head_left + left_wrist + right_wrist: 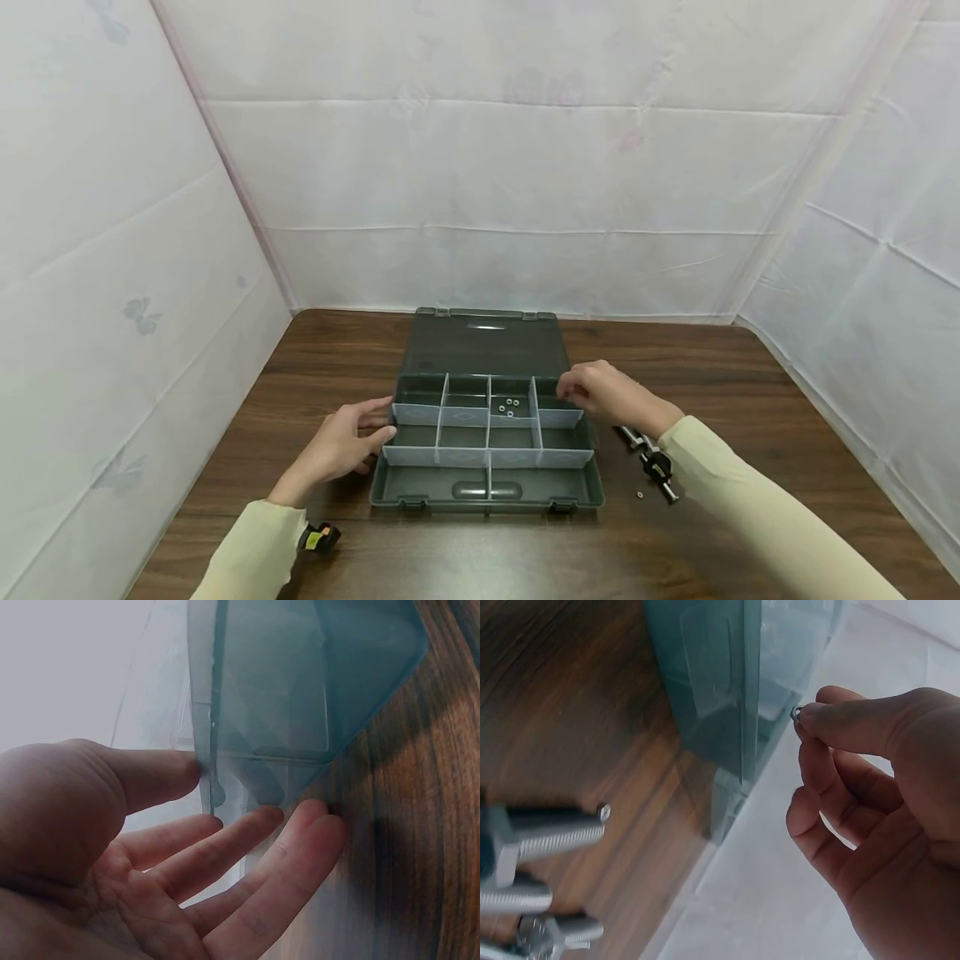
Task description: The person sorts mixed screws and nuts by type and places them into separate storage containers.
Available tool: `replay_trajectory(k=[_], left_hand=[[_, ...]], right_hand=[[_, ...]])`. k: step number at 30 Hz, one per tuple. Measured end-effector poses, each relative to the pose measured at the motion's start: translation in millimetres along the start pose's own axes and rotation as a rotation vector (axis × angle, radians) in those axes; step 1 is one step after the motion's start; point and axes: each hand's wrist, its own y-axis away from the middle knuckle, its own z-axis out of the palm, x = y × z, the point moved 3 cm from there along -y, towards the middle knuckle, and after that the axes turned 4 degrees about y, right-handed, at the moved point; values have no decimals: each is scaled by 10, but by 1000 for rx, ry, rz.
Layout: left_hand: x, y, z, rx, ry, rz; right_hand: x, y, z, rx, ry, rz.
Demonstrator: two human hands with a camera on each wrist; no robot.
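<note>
A dark translucent organizer box (438,479) stands on the table with its lid (487,342) swung back. White dividers split it into compartments. My right hand (603,392) hovers over the back-right compartment, and thumb and forefinger pinch a small metal nut (796,713). Several nuts (509,407) lie in the back-row compartment just left of that one. My left hand (341,442) rests at the box's left side; its thumb touches the rim while the other fingers, loosely extended, lie along the outer wall (292,690).
Right of the box, metal bolts (660,471) lie on the wooden table (720,392), partly under the right forearm. One loose nut (640,495) sits beside them. White sheeting (480,183) encloses the table at the back and sides.
</note>
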Motion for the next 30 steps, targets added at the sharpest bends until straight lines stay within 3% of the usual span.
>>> replay_trajectory(k=[8, 16, 30], left_hand=[[-1, -7, 28, 5, -1, -11], [18, 1, 50, 1, 3, -6], [39, 25, 44, -5, 2, 8]], right_hand=[[28, -165, 139, -122, -20, 75], [51, -221, 182, -149, 71, 100], [82, -275, 236, -199, 36, 112]])
